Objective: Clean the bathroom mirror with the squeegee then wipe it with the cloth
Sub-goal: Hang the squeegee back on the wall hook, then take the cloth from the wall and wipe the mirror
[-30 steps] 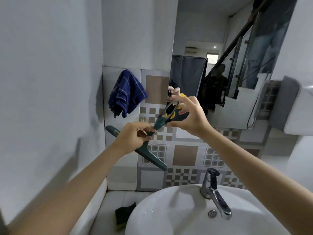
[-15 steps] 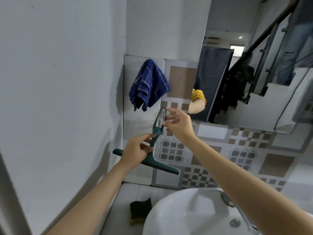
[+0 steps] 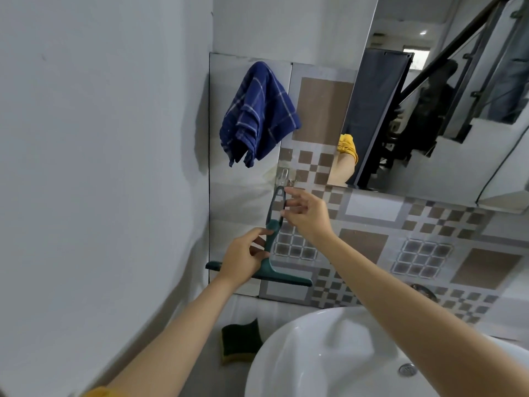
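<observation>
A dark green squeegee (image 3: 271, 247) stands upright against the tiled wall, blade at the bottom, its loop end just below a clear wall hook (image 3: 283, 176). My left hand (image 3: 245, 257) grips its neck just above the blade. My right hand (image 3: 307, 214) pinches the looped top of the handle. A blue checked cloth (image 3: 257, 116) hangs on the wall above and to the left. The mirror (image 3: 446, 90) fills the upper right and reflects a staircase and my arm.
A white basin (image 3: 329, 353) lies below at the right, its drain (image 3: 407, 369) visible. A green and yellow sponge (image 3: 240, 340) lies on the ledge left of the basin. A plain white wall (image 3: 100, 167) closes the left side.
Both hands carried the squeegee left, away from the mirror, and turned it upright. Its loop has risen to just under the wall hook. The view swung left and down.
</observation>
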A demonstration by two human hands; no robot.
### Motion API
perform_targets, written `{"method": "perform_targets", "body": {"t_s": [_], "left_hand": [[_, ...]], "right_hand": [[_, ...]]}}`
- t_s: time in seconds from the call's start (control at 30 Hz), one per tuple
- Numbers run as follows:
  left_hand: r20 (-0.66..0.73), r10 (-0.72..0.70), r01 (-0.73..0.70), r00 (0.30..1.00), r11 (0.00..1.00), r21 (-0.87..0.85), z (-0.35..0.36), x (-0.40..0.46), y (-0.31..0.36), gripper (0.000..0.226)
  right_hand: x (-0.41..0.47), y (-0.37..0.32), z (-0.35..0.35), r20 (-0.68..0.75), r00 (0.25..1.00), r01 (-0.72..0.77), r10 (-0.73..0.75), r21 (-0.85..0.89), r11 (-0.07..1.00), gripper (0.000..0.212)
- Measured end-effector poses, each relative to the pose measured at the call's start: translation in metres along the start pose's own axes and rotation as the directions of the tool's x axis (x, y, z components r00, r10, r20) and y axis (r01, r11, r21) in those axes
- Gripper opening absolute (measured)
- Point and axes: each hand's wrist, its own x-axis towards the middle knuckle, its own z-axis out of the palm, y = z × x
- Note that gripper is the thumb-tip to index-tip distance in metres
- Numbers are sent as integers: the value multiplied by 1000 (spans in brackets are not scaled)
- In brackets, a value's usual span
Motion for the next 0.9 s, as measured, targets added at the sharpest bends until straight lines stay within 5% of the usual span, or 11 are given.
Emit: {"method": "perform_targets", "body": {"t_s": [0.23, 0.4, 0.47, 0.57, 0.63, 0.67, 0.77, 0.9], "left_hand": [[14, 2, -1, 1000, 999, -50, 8, 3, -14, 39], [-219, 98, -111, 971, 993, -45, -5, 14, 21, 31], [-398, 199, -224, 896, 975, -16, -18, 27, 50, 26], [-666, 320, -382, 674, 923, 57, -46, 50, 104, 17], [-769, 335, -434, 545, 897, 84, -67, 69, 135, 13], [-793, 293, -428, 534, 903, 45, -78, 79, 147, 10], [-738, 86, -280, 670, 949, -143, -106, 111, 171, 11], [-444, -170, -11, 880, 926, -376, -124, 143, 181, 10]], "right_hand": [[-1, 11, 4, 4, 1000, -1, 1, -39, 999, 47], [5, -17, -5, -146, 968, 190, -202, -92, 977, 31], [14, -39, -8, -236, 917, 303, -321, -110, 947, 23], [34, -79, -12, -333, 842, 409, -425, -121, 904, 19], [50, -105, -15, -354, 820, 438, -450, -118, 891, 19], [56, -117, -17, -343, 822, 444, -454, -113, 889, 20], [77, -138, -17, -246, 868, 408, -432, -143, 902, 24], [92, -149, -12, -199, 927, 311, -319, -72, 948, 27]]}}
